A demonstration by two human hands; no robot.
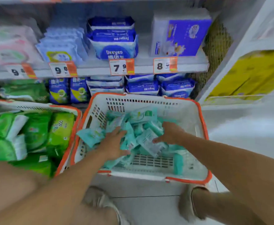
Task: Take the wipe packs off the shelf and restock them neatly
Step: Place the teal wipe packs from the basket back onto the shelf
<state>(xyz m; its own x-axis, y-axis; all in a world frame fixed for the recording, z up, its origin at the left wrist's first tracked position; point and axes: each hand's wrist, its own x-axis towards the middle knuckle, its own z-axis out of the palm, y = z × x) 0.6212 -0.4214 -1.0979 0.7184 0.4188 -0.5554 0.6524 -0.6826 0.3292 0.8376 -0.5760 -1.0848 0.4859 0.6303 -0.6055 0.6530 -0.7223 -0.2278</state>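
Teal wipe packs in the basket appear light, soft, slippery. Left hand spread flat; right hand grip indeterminate. Grasp each pack across its flat faces.

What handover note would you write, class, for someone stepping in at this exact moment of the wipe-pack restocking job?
Left hand: reaching into the white basket with orange rim, fingers spread on the teal wipe packs; a grip is not clear.
Right hand: also on the pile, grip unclear through blur.
Teal packs lie jumbled in that basket; a second basket to the left holds green packs.
Done: packs are off the shelf.
Left: put them back on the shelf in neat rows.
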